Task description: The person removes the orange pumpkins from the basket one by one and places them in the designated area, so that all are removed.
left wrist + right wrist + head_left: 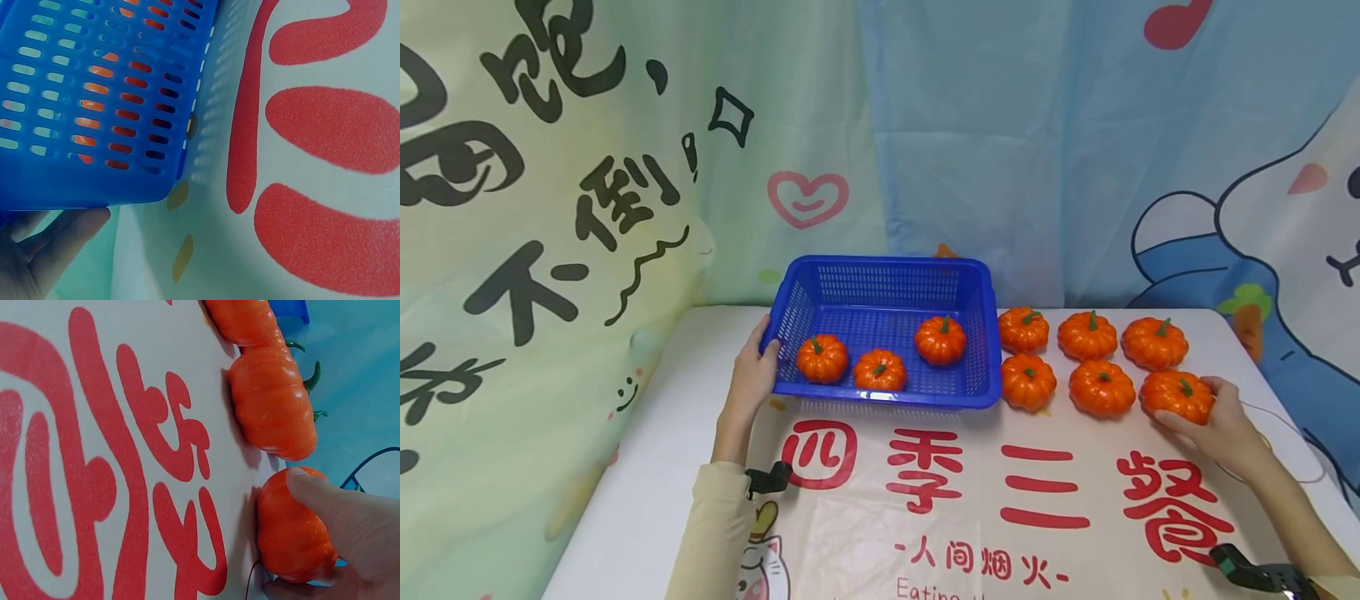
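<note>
A blue plastic basket [880, 400] with slotted walls holds three small orange pumpkins, among them one pumpkin [941, 340] towards its right side. My left hand [754, 367] grips the basket's left end; in the left wrist view its thumb [78, 237] lies against the wall's edge. To the right of the basket, more pumpkins stand in two rows of three. Around the front-right pumpkin [1177, 397] curl the fingers and thumb of my right hand [1228, 425]. In the right wrist view that pumpkin [290, 528] sits at the table surface, beside a neighbouring pumpkin [272, 403].
A beige printed mat [955, 500] with red characters covers the front of the white table [647, 467]. Behind hangs a printed curtain [970, 142]. A thin cable [1288, 417] loops at the table's right, near my right wrist.
</note>
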`<state>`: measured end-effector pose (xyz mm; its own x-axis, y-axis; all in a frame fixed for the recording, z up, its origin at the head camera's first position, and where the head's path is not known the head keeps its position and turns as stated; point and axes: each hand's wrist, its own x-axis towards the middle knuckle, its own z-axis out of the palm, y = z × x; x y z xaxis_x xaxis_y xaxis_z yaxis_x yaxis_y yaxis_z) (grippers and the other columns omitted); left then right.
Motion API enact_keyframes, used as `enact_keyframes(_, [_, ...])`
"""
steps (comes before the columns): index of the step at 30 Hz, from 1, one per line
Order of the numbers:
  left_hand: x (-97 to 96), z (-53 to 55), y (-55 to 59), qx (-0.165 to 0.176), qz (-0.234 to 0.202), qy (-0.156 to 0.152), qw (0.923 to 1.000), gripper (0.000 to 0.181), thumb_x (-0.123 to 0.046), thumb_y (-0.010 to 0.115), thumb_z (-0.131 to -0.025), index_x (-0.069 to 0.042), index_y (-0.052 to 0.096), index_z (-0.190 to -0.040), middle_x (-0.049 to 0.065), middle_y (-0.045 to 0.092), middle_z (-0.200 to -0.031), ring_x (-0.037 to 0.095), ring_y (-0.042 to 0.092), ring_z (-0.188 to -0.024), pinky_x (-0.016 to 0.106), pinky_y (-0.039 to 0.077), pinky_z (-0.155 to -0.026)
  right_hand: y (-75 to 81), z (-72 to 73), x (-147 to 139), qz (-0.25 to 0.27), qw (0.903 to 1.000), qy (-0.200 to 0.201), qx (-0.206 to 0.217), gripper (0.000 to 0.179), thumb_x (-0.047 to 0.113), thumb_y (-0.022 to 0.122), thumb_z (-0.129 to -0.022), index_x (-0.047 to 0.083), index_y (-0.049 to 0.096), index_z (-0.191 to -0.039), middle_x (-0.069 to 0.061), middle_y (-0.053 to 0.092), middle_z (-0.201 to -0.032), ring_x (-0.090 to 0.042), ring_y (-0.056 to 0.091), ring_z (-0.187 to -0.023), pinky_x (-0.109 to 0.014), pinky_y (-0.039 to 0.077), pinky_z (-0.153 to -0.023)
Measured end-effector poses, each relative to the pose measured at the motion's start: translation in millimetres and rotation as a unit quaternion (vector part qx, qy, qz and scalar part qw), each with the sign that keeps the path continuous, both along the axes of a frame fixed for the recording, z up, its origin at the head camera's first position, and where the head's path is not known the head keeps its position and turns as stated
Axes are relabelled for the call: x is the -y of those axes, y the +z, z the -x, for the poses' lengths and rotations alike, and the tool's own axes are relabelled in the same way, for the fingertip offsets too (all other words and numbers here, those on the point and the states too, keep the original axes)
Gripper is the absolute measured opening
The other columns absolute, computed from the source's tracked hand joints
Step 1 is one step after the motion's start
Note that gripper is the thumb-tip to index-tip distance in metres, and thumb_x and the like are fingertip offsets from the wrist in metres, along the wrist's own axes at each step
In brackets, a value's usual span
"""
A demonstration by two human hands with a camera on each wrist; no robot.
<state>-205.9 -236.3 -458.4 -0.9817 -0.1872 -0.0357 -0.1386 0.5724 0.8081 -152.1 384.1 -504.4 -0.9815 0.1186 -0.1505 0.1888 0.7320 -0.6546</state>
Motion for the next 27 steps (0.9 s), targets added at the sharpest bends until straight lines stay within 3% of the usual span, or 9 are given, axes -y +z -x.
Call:
enact_keyframes(8, [-1.1,0.4,-0.5,0.001,0.001,-0.003,1.0000,0.056,-0.031,0.034,-0.104,-0.024,0.016,-0.157,0.011,0.025,-0.161,0.034,0.028,-0.147,0.054,0.022,-0.120,0.1,-1.9,-1,-0.013,0.9999,0.005,0.001,0.094,0.032,0.060,-0.095,-0.019,-0.003,-0.142,-0.047,0.017,-0.131,-0.059,0.025,-0.118,-0.073,0.039,-0.089])
enact_keyframes(15, [-1.9,-0.2,3.9,0.012,-0.007,-0.003,0.9999,0.056,-0.030,0.034,-0.104,-0.024,0.016,-0.157,0.010,0.024,-0.162,0.034,0.026,-0.148,0.053,0.021,-0.121,-10.4,-1.0,1,-0.083,0.9963,0.002,-0.020,0.095,0.023,0.071,-0.088,-0.016,0.003,-0.142,-0.043,0.027,-0.125,-0.057,0.031,-0.114,-0.074,0.039,-0.089])
enact_keyframes(22, [-0.1,0.5,4.0,0.007,-0.006,-0.001,1.0000,0.055,-0.030,0.034,-0.104,-0.023,0.017,-0.157,0.010,0.025,-0.162,0.033,0.026,-0.148,0.052,0.021,-0.122,-10.4,2.6,0,-0.080,0.9967,0.004,-0.016,0.096,0.022,0.070,-0.088,-0.016,0.001,-0.142,-0.043,0.025,-0.126,-0.057,0.030,-0.115,-0.073,0.039,-0.090])
enact_keyframes(27, [-0.2,0.5,4.5,0.002,-0.004,0.000,1.0000,0.055,-0.029,0.035,-0.104,-0.022,0.018,-0.157,0.010,0.025,-0.161,0.033,0.026,-0.148,0.052,0.020,-0.122,-2.2,1.9,-3,-0.061,0.9980,0.011,-0.004,0.107,0.032,0.071,-0.087,-0.015,-0.006,-0.146,-0.047,0.018,-0.133,-0.061,0.026,-0.121,-0.075,0.038,-0.088])
